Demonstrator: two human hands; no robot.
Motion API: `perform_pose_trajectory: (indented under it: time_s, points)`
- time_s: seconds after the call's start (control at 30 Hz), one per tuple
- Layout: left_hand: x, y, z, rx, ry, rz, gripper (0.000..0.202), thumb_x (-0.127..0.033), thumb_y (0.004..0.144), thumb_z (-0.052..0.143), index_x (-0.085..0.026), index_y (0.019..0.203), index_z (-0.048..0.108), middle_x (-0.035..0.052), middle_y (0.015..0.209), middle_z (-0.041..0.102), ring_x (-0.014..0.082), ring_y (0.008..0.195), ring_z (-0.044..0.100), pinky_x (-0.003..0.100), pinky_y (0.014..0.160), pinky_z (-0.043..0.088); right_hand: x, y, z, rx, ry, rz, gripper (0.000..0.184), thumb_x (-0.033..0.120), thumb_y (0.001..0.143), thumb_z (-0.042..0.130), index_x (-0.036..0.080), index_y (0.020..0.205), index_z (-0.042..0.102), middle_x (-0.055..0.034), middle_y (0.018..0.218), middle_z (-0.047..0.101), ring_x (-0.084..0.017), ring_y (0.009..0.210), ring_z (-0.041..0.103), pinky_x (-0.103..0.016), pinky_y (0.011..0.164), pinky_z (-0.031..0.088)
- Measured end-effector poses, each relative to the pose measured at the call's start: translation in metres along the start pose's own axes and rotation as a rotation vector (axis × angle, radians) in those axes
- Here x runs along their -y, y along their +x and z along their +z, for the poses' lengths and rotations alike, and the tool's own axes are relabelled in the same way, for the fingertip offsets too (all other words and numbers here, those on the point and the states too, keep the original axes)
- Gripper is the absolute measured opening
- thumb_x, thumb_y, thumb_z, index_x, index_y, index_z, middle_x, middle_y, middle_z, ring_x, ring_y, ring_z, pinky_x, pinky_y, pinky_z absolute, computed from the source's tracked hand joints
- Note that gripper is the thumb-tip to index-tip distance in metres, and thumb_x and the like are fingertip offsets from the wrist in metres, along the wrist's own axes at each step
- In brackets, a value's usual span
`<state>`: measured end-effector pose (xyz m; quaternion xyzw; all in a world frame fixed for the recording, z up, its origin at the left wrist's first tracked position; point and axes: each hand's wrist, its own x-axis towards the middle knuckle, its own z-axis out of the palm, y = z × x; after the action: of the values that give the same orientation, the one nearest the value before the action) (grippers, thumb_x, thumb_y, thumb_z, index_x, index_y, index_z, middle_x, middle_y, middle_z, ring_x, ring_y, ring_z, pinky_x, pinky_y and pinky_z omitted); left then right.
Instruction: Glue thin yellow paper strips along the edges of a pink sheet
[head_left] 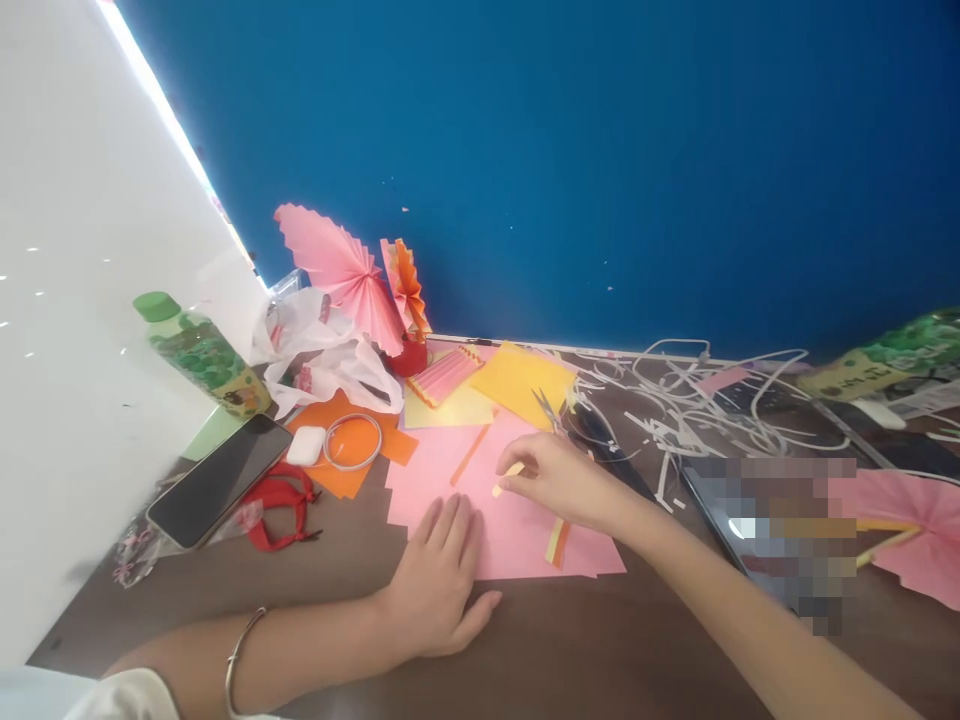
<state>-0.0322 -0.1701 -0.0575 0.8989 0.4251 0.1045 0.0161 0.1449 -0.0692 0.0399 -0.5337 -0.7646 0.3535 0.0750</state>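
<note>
My left hand (pixel 439 575) lies flat with fingers stretched out on the near left part of a stack of pink paper sheets (pixel 517 530) on the brown table. My right hand (pixel 559 480) hovers over the same sheets, its thumb and fingers pinched on a small yellow paper strip (pixel 507 478). A thin orange strip (pixel 471 453) lies on the pink paper to the left of it. Two short yellow and orange strips (pixel 556 541) rest under my right wrist. Scissors (pixel 551 410) lie just beyond my right hand.
Yellow sheets (pixel 517 380), orange paper (pixel 352 450), folded pink and orange paper fans (pixel 352 275), a plastic bag (pixel 322 355), a green bottle (pixel 202 355), a phone (pixel 217 480), an earbud case (pixel 306 445), a tablet (pixel 780 540), and tangled white paper trimmings (pixel 690 410) crowd the table against a blue wall.
</note>
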Motion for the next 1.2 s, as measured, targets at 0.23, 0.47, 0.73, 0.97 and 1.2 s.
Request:
perform_pose_trajectory:
  time_s: [0.23, 0.47, 0.73, 0.97, 1.2]
  points:
    - [0.006, -0.003, -0.002, 0.045, -0.056, 0.022, 0.064, -0.048, 0.089, 0.028, -0.007, 0.138, 0.025, 0.0212, 0.138, 0.034, 0.0363, 0.129, 0.028, 0.051, 0.105, 0.019, 0.042, -0.006, -0.072, -0.162, -0.181, -0.039, 0.017, 0.036, 0.071, 0.059, 0.021, 0.07, 0.068, -0.0035, 0.078, 0.068, -0.019, 0.069, 0.062, -0.028, 0.058, 0.045]
    - [0.007, -0.006, -0.002, 0.068, -0.092, 0.005, 0.067, -0.048, 0.089, 0.027, -0.003, 0.139, 0.022, 0.0211, 0.139, 0.033, 0.0367, 0.131, 0.023, 0.053, 0.106, 0.012, 0.027, 0.017, -0.031, -0.024, -0.215, -0.132, 0.017, 0.027, 0.076, 0.055, 0.022, 0.076, 0.07, -0.0041, 0.081, 0.07, -0.019, 0.076, 0.061, -0.03, 0.069, 0.045]
    - [0.008, -0.007, 0.001, 0.097, -0.168, -0.022, 0.072, -0.052, 0.087, 0.028, -0.006, 0.141, 0.016, 0.0205, 0.143, 0.025, 0.0374, 0.133, 0.016, 0.056, 0.105, 0.01, -0.007, 0.044, 0.028, 0.201, 0.1, 0.013, 0.012, 0.019, 0.069, 0.054, 0.018, 0.064, 0.065, -0.0015, 0.073, 0.069, -0.016, 0.07, 0.061, -0.025, 0.064, 0.044]
    - [0.009, -0.005, -0.002, 0.119, -0.199, -0.031, 0.069, -0.051, 0.088, 0.027, -0.006, 0.14, 0.019, 0.0207, 0.143, 0.027, 0.0371, 0.133, 0.017, 0.055, 0.106, 0.01, -0.004, 0.054, 0.038, 0.239, 0.115, 0.051, 0.012, 0.015, 0.066, 0.055, 0.016, 0.063, 0.067, -0.0036, 0.075, 0.07, -0.018, 0.075, 0.062, -0.025, 0.066, 0.046]
    - [0.009, -0.005, -0.004, 0.121, -0.198, -0.03, 0.067, -0.049, 0.089, 0.025, -0.006, 0.14, 0.02, 0.02, 0.141, 0.029, 0.0369, 0.132, 0.018, 0.054, 0.106, 0.009, -0.002, 0.061, 0.036, 0.344, 0.109, 0.007, 0.017, 0.01, 0.066, 0.052, 0.015, 0.061, 0.067, -0.0038, 0.071, 0.071, -0.018, 0.072, 0.064, -0.022, 0.061, 0.045]
